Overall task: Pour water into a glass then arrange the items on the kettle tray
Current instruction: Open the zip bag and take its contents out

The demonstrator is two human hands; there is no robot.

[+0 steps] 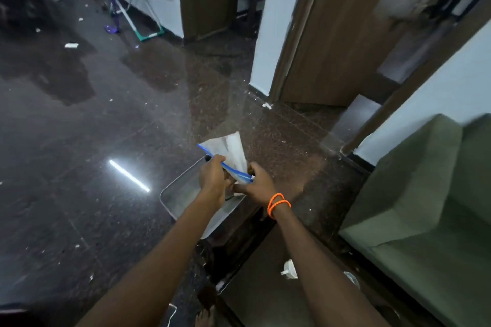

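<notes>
so — bag over the tray, both hands on it

risks first. both hands work a clear zip bag (231,154) with a blue seal strip, held in the air above the metal tray (183,191). the left hand (212,178) pinches the blue strip near its upper end; the right hand (256,183) is closed on the lower end of the strip, thumb tucked toward the left hand. if the two pull apart hard, my guess is the bag pops open and whatever is inside drops — onto the tray at best, onto the dark floor (79,141) at worst. the tray looks to sit at the corner of a low dark table (239,225), with one end seeming to hang past the edge, so a downward knock from either hand could tip it off. frame is motion-blurred, so i'm not certain how much overhang there is.

containers:
- zip bag: holds pale, papery contents, too blurred to name. open or sealed — can't tell.
- tray: mostly bare metal where visible; something small and dark lies under the hands, can't identify it.
- no glass, kettle or water visible, so i can't judge the pour step.

other bits: orange bands (278,204) on the right wrist, a white plug (290,269) on the table nearer the body, a green sofa (425,207) to the right.
</notes>
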